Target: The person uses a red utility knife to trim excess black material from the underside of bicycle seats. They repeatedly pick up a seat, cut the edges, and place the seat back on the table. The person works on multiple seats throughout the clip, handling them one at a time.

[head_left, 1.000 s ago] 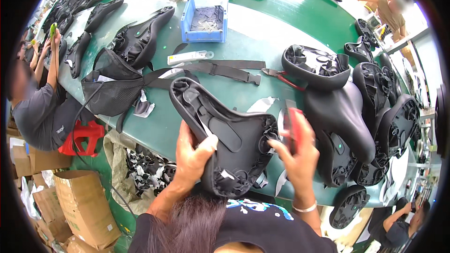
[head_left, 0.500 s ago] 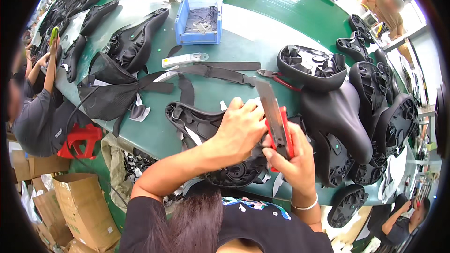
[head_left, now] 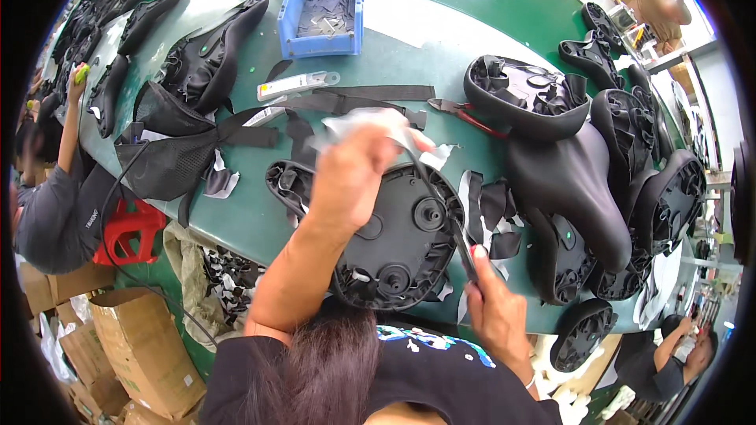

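An upturned black bicycle saddle (head_left: 370,248) lies before me, its ribbed plastic underside with two round mounts facing up. My right hand (head_left: 498,303) is closed round a utility knife (head_left: 465,256), the blade at the saddle's right rim. Over the far side of the saddle, my left hand (head_left: 354,169) is closed and blurred by motion. It pinches a strip of cover material (head_left: 413,149), pale on one side and dark on the other, that stretches toward the rim by the blade. Black and white offcuts (head_left: 492,208) lie just right of the saddle.
Stacked saddles (head_left: 563,181) crowd the right. Red-handled cutters (head_left: 472,116), a black strap (head_left: 370,94) and a blade case (head_left: 295,86) lie beyond my hands. A blue bin (head_left: 287,27) holds scraps. At left are a mesh pouch (head_left: 177,161) and a co-worker (head_left: 59,205).
The knife has come down from upright to the saddle's right rim. My left hand has moved up and left, drawing out the strip, and the saddle underside is now exposed.
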`<state>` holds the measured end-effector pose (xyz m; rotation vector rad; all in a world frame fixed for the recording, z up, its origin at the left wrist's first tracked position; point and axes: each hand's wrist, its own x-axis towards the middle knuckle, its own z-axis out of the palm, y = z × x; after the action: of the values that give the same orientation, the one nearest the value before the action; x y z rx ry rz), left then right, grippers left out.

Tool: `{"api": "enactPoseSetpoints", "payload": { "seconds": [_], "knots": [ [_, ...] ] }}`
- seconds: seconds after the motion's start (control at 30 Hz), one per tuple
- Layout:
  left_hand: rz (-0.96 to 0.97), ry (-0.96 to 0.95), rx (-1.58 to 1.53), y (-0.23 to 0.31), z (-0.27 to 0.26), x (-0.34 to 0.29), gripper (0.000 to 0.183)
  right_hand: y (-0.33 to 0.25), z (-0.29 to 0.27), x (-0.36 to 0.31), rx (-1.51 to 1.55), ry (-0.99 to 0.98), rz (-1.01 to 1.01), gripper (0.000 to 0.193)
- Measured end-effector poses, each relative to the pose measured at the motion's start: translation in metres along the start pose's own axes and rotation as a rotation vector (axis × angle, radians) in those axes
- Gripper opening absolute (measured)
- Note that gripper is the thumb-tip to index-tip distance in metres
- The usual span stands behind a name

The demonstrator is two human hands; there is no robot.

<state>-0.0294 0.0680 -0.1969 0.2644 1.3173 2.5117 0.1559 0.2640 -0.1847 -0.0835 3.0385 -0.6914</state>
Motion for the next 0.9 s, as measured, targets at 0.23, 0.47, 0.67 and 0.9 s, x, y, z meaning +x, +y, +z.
{"api": "enactPoseSetpoints", "payload": {
  "seconds": [0.23, 0.47, 0.67, 0.9],
  "knots": [
    [0.299, -0.019, -0.692, 0.010, 0.016, 0.007, 0.041, -0.027, -0.001, 0.023, -0.092, -0.003, 0.123, 0.062],
    [0.410, -0.212, 1.545, 0.024, 0.009, -0.004, 0.020, -0.002, -0.026, 0.046, -0.276, 0.059, -0.044, 0.053],
    [0.842, 0.214, 1.262, 0.002, -0.009, 0.036, 0.023, -0.014, -0.038, 0.048, -0.393, -0.004, -0.055, 0.052],
    [-0.052, 0.343, -0.130, 0.005, -0.037, 0.002, 0.045, 0.006, -0.066, 0.087, -0.426, -0.051, -0.134, 0.047]
  ]
}}
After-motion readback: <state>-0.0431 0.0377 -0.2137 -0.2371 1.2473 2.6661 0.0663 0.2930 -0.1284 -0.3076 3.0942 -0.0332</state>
